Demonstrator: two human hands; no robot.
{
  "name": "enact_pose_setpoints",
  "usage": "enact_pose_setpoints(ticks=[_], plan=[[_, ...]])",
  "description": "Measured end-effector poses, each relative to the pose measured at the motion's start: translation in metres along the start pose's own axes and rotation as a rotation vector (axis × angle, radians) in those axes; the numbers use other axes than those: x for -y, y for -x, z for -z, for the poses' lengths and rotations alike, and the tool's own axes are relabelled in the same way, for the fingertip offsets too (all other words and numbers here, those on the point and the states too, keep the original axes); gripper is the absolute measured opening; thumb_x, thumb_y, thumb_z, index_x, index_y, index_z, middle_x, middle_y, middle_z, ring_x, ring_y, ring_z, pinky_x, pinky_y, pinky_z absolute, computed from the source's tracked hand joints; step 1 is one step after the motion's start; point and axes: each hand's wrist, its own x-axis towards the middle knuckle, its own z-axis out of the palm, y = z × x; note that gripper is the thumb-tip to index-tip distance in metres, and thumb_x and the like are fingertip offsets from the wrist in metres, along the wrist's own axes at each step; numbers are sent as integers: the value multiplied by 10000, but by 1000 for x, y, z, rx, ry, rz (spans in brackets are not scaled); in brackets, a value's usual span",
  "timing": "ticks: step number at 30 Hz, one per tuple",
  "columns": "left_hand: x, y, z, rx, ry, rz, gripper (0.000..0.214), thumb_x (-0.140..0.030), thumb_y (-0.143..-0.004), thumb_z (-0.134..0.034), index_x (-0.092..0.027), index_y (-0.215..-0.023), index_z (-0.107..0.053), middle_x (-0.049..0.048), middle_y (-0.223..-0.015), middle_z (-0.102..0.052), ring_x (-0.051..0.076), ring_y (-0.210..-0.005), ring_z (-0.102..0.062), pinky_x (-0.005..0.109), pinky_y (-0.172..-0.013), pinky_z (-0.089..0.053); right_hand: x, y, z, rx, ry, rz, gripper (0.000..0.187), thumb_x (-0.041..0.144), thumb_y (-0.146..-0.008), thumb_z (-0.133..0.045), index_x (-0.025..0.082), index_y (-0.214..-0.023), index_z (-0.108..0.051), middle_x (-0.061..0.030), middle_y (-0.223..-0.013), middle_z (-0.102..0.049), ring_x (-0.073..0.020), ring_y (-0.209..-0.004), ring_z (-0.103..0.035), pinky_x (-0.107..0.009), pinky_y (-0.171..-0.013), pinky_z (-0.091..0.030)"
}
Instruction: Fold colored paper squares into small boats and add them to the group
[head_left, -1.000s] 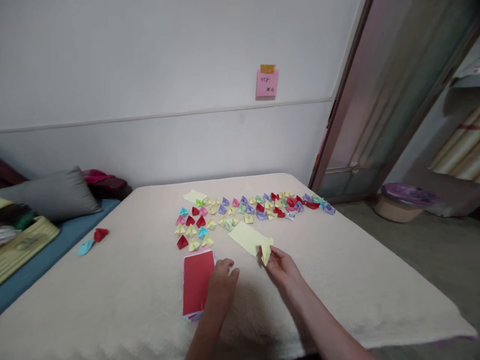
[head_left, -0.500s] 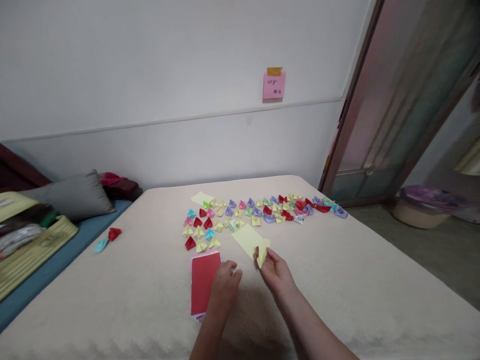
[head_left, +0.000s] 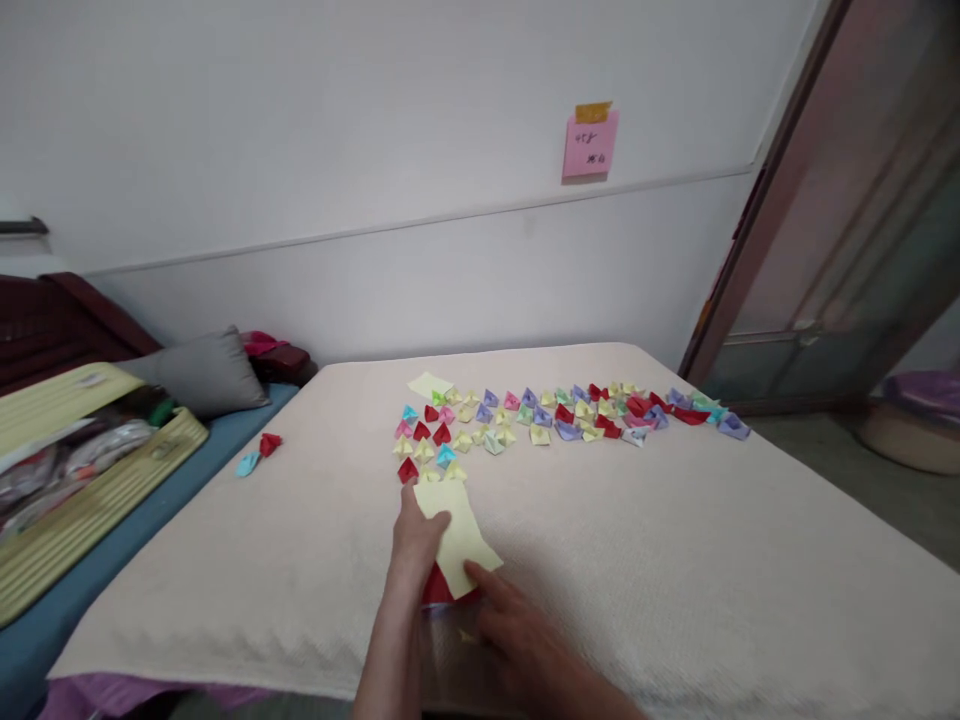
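My left hand [head_left: 417,535] grips the upper left part of a pale yellow paper sheet [head_left: 459,530], its thumb lying on top. Under the sheet is a stack of coloured paper with a red top sheet [head_left: 437,588], mostly covered. My right hand [head_left: 510,615] has its index finger at the sheet's lower edge, while its other fingers are curled. A small tip of folded yellow paper [head_left: 466,635] pokes out below those fingers; the rest is hidden. Just beyond the sheet stand rows of small folded paper pieces [head_left: 442,434] in red, yellow, blue and pink.
More folded pieces [head_left: 568,430] stretch to the right along the back of the cloth-covered table [head_left: 637,560]. Another yellow sheet [head_left: 430,385] lies behind them. Red [head_left: 270,444] and blue [head_left: 247,464] folded pieces sit at the left. A wall and a grey pillow [head_left: 206,370] border the table.
My left hand has taken the yellow sheet, which has moved left and nearer, over the red stack. My right hand has come down and left to the sheet's edge. The view has shifted left.
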Motion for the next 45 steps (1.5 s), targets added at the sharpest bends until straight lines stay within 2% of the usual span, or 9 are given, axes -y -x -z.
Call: enact_pose_setpoints(ticks=[7, 12, 17, 20, 23, 29, 36, 39, 45], plan=[[13, -10, 10, -72, -280, -32, 867, 0, -606, -562, -204, -1398, -275, 118, -1134, -622, 248, -1006, -597, 319, -843, -430, 5, -7, -18, 41, -213, -11, 194, 6, -613, -557, 160, -684, -652, -106, -1381, -454, -207, -1161, -519, -290, -935, -394], [20, -16, -2, -102, -385, -165, 797, -40, -697, -539, -215, -1413, -234, 124, -1239, -530, 214, -1100, -540, 302, -904, -411, 5, -11, -31, -24, -339, 8, 190, -8, -572, -569, 165, -622, -631, -79, -1264, -547, -190, -1048, -566, -261, -857, -409], [21, -5, -18, -256, -767, -277, 677, -171, -747, -584, -161, -1376, -331, 204, -1383, -372, 323, -1249, -385, 453, -987, -334, 4, -12, -32, -30, -325, -29, 159, 9, -566, -535, 160, -578, -587, -79, -1165, -586, -182, -945, -579, -259, -791, -404], [22, 6, -32, -122, -842, -404, 492, -228, -859, -443, -169, -1345, -394, 166, -1394, -395, 275, -1289, -349, 429, -1016, -315, 8, -8, -17, 79, -341, 22, 145, 14, -521, -504, 158, -514, -517, -41, -1066, -614, -159, -848, -572, -233, -714, -394], [30, 14, -46, -34, -933, -458, 521, -400, -887, -389, -206, -1370, -370, 134, -1473, -295, 306, -1343, -246, 537, -1037, -240, 9, 1, 9, 178, -380, -44, 141, 31, -509, -489, 164, -472, -458, 29, -632, -555, -108, -581, -473, -209, -553, -326], [50, 16, -62, 13, -1021, -450, 667, -552, -850, -368, -239, -1428, -252, 106, -1514, -193, 322, -1372, -163, 593, -1050, -138, -5, 12, 66, -126, -728, -323, 144, 155, -601, -569, 161, -497, -469, 38, -560, -488, -98, -550, -399, -227, -540, -287], [36, 15, -49, 57, -896, -407, 667, -547, -835, -418, -237, -1412, -288, 139, -1495, -240, 334, -1366, -185, 598, -1035, -162, -18, 18, 83, -431, -1131, -489, 188, 266, -642, -644, 155, -542, -531, 42, -514, -481, -97, -501, -421, -237, -534, -324], [17, 19, -46, -93, -760, -420, 626, -466, -848, -452, -169, -1385, -331, 180, -1478, -262, 335, -1360, -199, 596, -1042, -160, -19, 20, 85, -487, -1115, -496, 185, 253, -634, -657, 154, -534, -537, 40, -513, -489, -100, -504, -430, -238, -533, -333], [-29, 58, -66, -38, -117, -545, 273, -238, -852, -438, -150, -1072, -575, 122, -1194, -563, 216, -1153, -503, 344, -984, -396, -21, 19, 90, -606, -997, -544, 197, 283, -633, -662, 153, -536, -551, 31, -538, -504, -104, -532, -431, -246, -557, -338]])
